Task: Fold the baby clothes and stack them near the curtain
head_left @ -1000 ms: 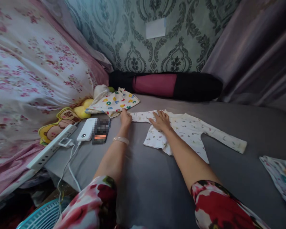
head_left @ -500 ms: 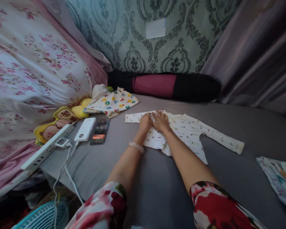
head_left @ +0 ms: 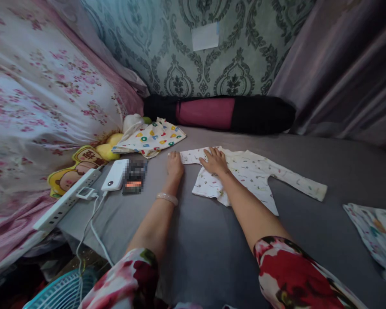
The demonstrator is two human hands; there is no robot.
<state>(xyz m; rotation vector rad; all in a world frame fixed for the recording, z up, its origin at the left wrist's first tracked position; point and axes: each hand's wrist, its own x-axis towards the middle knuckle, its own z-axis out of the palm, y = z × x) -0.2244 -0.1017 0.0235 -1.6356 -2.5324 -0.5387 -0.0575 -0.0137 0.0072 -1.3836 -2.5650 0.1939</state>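
A small long-sleeved white cotton-looking shirt with a tiny scattered print (head_left: 251, 171) lies spread on a smooth grey bed sheet (head_left: 199, 253), in front of the person. The right hand (head_left: 215, 162) rests on its shoulder area, fingers spread and clasping nothing; this placement appears to anchor the cloth. The left hand (head_left: 175, 163) is at the cuff end of the outstretched sleeve, fingers bent; whether they pinch the fabric I cannot tell. Its position there seems meant to keep the sleeve straight. The other sleeve extends rightward, untouched.

Beyond the left hand lies a crumpled cream garment with multicoloured letters (head_left: 162, 137). A white rectangular power bank (head_left: 116, 174) sits near a long white plastic power strip (head_left: 67, 199), presumably for cable reach.
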